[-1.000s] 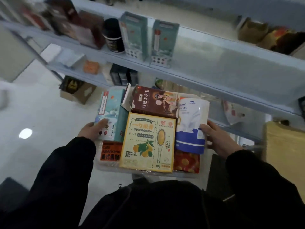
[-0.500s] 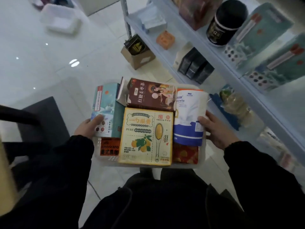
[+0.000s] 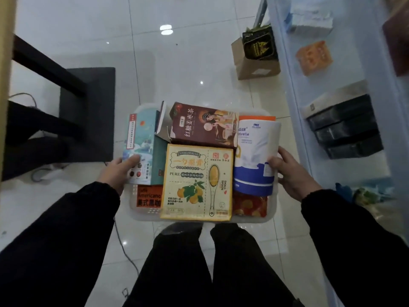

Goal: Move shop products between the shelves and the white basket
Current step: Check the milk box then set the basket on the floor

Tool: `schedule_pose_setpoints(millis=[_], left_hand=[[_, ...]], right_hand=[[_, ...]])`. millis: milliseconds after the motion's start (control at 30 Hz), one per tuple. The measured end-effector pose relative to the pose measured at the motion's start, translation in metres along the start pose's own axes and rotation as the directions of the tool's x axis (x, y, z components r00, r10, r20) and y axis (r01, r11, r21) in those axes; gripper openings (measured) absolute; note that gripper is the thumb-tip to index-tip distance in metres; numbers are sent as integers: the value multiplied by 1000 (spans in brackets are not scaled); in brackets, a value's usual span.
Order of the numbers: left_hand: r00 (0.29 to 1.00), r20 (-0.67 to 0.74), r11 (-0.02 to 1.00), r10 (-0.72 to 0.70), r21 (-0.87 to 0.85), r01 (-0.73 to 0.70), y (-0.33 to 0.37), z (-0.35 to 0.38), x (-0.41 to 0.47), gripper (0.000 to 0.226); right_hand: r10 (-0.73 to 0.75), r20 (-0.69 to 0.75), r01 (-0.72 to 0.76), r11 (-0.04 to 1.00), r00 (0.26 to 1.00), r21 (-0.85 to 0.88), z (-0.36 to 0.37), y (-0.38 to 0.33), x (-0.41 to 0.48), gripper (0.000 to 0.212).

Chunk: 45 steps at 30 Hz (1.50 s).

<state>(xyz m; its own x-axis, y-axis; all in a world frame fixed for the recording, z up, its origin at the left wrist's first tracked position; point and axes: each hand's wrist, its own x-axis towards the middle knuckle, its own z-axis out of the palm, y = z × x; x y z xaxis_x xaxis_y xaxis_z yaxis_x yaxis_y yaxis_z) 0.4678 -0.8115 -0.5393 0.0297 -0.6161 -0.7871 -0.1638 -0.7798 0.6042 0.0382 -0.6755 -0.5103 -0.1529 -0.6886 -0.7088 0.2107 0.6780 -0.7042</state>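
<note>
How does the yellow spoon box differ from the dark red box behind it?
The yellow box shows fruit and a spoon; the dark red box shows a painted figure. The yellow box lies lengthwise toward the person, the dark red box crosswise. The dark red box's left flap stands open; the yellow box looks closed. Both are cartons in the white basket.

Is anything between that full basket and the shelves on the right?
Nothing visible: only floor lies between the white basket and the shelves. The cardboard box sits farther ahead.
</note>
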Motion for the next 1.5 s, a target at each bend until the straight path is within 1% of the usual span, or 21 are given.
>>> schedule_pose_setpoints(millis=[67,133,367,500,633,733,833,933,1000,1033,1100,1133,1167,1200,1233,1300,1333,1367,1400,1433,1500], left_hand=[[999,-4,999,-33,-10,33,-16,5,27,29],[997,-10,997,-75,-30,75,-37,7,59,23],[992,-8,992,-123,-34,122,-125,25,207,28],[995,11,993,-103,-48,103,-171,39,294,45],[995,15,995,-95,-6,96,-205,55,374,28],[998,18,998,-68,17,68,-227,63,425,29],[997,23,996,-73,55,71,-244,67,457,41],[998,14,995,-68,70,67,-257,68,472,24],[998,-5,996,-62,68,62,-262,65,474,25],[998,-19,997,-60,57,61,-265,63,471,31],[988,-126,996,-88,5,89,-275,60,458,45],[964,-230,991,-132,-61,121,-285,61,447,51],[923,-324,973,-207,-162,162,-297,65,432,59],[882,-357,938,-307,-268,218,-312,73,416,69],[854,-317,883,-412,-371,288,-327,84,399,77],[816,-109,720,-568,-546,428,-349,114,370,81],[797,13,637,-603,-594,492,-354,129,359,81],[787,103,587,-609,-609,534,-356,145,351,79],[790,157,576,-592,-604,551,-354,158,346,75],[806,185,593,-562,-589,549,-349,170,343,70],[851,188,653,-490,-568,501,-338,181,342,60]], right_hand=[[26,13,-26,999,1000,-21,0,8,39,103],[65,20,-64,997,998,-39,3,21,80,102],[118,3,-117,986,993,-115,10,105,242,99],[140,-2,-139,981,990,-134,7,167,335,96],[151,2,-149,975,989,-165,-2,223,417,88],[149,10,-144,968,989,-208,-7,254,467,78],[151,-3,-148,963,988,-226,-5,270,497,89],[129,7,-124,961,992,-246,0,276,506,105],[142,46,-123,948,989,-294,1,277,506,106],[151,71,-120,937,986,-327,-1,277,507,101],[124,40,-100,922,992,-373,-8,269,516,75],[79,-18,-80,919,997,-386,-9,260,523,61],[22,-91,-57,911,996,-408,-7,246,532,53],[-36,-147,-32,898,989,-438,-3,229,541,49],[-69,-159,-14,883,985,-470,5,210,550,52],[-35,-86,-16,849,996,-528,24,180,568,71],[18,-34,-34,823,999,-568,32,173,577,76],[71,4,-54,802,997,-595,39,167,581,77],[105,11,-76,785,994,-614,43,164,585,77],[119,14,-85,777,993,-624,45,164,587,76],[117,14,-82,774,993,-628,45,168,590,76]])
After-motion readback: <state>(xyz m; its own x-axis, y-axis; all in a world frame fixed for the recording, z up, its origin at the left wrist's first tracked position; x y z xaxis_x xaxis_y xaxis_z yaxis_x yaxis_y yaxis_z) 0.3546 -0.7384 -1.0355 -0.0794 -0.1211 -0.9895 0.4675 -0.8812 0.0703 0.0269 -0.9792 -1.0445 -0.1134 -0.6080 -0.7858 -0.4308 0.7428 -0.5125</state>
